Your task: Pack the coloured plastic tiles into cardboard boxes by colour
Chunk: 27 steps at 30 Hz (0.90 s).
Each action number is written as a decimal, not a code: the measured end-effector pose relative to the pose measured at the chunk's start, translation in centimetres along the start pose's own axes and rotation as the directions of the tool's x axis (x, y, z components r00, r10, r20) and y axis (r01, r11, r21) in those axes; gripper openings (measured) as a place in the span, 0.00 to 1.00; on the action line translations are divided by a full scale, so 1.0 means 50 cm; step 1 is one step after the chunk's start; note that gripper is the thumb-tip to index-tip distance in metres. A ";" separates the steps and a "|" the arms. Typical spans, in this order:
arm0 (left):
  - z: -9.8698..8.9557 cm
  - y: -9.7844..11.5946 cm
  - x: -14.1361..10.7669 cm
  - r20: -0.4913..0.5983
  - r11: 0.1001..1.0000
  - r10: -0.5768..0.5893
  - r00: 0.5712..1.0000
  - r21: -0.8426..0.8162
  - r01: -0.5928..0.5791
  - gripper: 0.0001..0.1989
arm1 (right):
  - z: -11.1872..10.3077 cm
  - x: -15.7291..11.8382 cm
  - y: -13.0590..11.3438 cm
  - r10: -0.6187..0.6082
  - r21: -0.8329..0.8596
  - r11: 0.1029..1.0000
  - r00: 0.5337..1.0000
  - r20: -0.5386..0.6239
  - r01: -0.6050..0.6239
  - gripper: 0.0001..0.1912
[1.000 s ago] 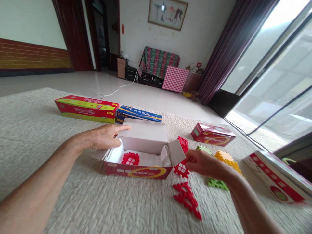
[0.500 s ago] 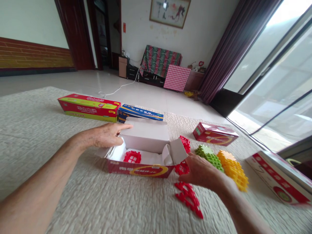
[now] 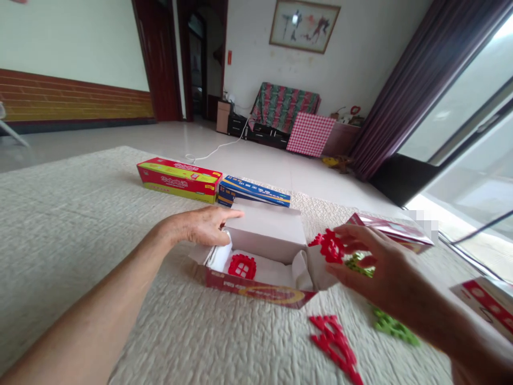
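An open carton (image 3: 260,291) lies on the textured mat, its white lid folded back. Inside it, on white lining, rests a red window-shaped piece (image 3: 242,266). My left hand (image 3: 206,225) holds the carton's left end, thumb inside and index finger stretched along the lid. Pinched between the thumb and fingers of my right hand (image 3: 371,256) is a red toothed piece (image 3: 332,247), raised beside the right end flap. Another red piece shows partly behind that flap. Red triangular pieces (image 3: 335,345) lie on the mat in front of my right arm.
Behind the carton stand a red and yellow-green box (image 3: 180,181) and a blue box (image 3: 256,192). A dark red box (image 3: 401,227) is behind my right hand. Green pieces (image 3: 395,326) lie partly under my right arm, and a red-and-white box (image 3: 487,305) sits at the right edge.
My right hand has risen from the mat with a red piece in its fingers. My left hand keeps its place on the carton. The view has shifted, so things appear further right.
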<state>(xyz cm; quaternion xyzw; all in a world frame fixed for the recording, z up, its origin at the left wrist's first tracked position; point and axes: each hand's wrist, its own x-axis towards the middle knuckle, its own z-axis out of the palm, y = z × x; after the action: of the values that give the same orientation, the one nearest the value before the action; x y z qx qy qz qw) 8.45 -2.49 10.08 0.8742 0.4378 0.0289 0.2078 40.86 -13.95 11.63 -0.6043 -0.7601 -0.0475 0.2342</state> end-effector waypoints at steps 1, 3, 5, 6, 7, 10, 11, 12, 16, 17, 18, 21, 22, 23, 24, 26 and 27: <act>0.001 0.003 0.001 0.007 1.000 0.003 1.000 0.004 -0.003 0.40 | 0.002 0.007 -0.034 -0.005 0.027 1.000 0.999 0.033 0.004 0.23; 0.002 0.006 0.001 0.018 1.000 0.008 1.000 0.010 -0.008 0.41 | 0.011 0.022 -0.094 -0.054 0.066 0.997 0.986 0.161 0.044 0.22; 0.004 0.008 0.002 0.015 1.000 0.010 1.000 0.016 -0.010 0.40 | 0.024 0.034 -0.133 -0.095 0.079 0.994 0.958 0.270 0.076 0.20; 0.005 0.008 0.002 0.010 1.000 0.014 1.000 0.018 -0.014 0.40 | 0.030 0.040 -0.143 -0.102 0.076 0.994 0.946 0.309 0.082 0.20; 0.005 0.008 0.002 0.007 1.000 0.019 1.000 0.019 -0.019 0.40 | 0.035 0.044 -0.149 -0.099 0.068 0.994 0.935 0.340 0.081 0.20; 0.005 0.007 0.003 0.016 0.999 0.027 1.000 0.022 -0.027 0.40 | 0.044 0.051 -0.146 -0.066 0.037 0.998 0.919 0.388 0.057 0.19; 0.004 0.007 0.002 0.021 0.999 0.028 0.999 0.023 -0.028 0.40 | 0.046 0.051 -0.143 -0.056 0.026 0.998 0.916 0.397 0.050 0.19; 0.004 0.007 0.002 0.023 0.999 0.027 0.999 0.026 -0.027 0.40 | 0.047 0.051 -0.141 -0.046 0.012 0.999 0.915 0.402 0.045 0.18; 0.003 0.008 0.002 0.022 0.999 0.024 0.999 0.025 -0.024 0.40 | 0.048 0.041 -0.131 -0.045 -0.001 0.999 0.929 0.368 0.048 0.22; 0.004 0.008 0.003 0.021 0.999 0.025 0.999 0.023 -0.025 0.40 | 0.046 0.038 -0.128 -0.048 0.004 0.999 0.938 0.343 0.050 0.22; 0.004 0.007 0.003 0.020 0.999 0.026 0.999 0.021 -0.027 0.40 | 0.043 0.036 -0.123 -0.051 0.010 0.999 0.948 0.313 0.051 0.22; 0.006 0.001 0.005 0.010 0.999 0.031 0.999 0.016 -0.031 0.40 | 0.023 0.034 -0.095 -0.040 0.004 0.999 0.976 0.212 0.040 0.17; 0.007 -0.002 0.005 0.003 0.999 0.036 0.999 0.013 -0.036 0.39 | 0.014 0.035 -0.079 -0.036 -0.004 0.999 0.983 0.177 0.037 0.16; 0.007 -0.005 0.005 -0.004 0.999 0.040 0.999 0.011 -0.040 0.39 | 0.006 0.037 -0.058 -0.031 -0.014 0.999 0.989 0.146 0.033 0.14; 0.007 -0.008 0.005 -0.010 0.999 0.038 0.999 0.008 -0.038 0.39 | -0.001 0.039 -0.034 -0.023 -0.026 0.999 0.992 0.126 0.026 0.13; 0.005 -0.014 0.003 -0.012 1.000 0.013 1.000 -0.005 -0.013 0.40 | -0.008 0.043 0.022 0.012 -0.057 0.998 0.993 0.118 -0.005 0.12; 0.003 -0.017 0.002 -0.009 1.000 -0.007 1.000 -0.014 0.007 0.40 | -0.008 0.045 0.051 0.045 -0.078 0.996 0.990 0.132 -0.035 0.12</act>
<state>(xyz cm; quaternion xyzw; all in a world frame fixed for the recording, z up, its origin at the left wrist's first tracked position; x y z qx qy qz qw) 7.92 -1.98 9.60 0.8710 0.4417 0.0350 0.2122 43.01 -11.42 12.36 -0.6296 -0.7595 -0.0310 0.1607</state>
